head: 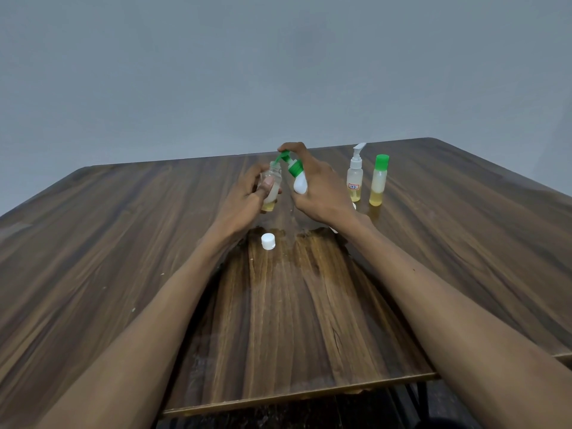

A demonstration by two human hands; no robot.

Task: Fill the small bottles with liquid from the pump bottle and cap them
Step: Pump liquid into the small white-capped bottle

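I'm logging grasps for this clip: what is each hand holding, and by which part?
Left hand grips the small open bottle around its body. Right hand holds the green pump bottle by its body, a finger on the pump head.

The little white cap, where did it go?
The white cap lies on the wooden table, near the middle of the head view, between the person's two forearms and just nearer than the small bottle in the left hand.
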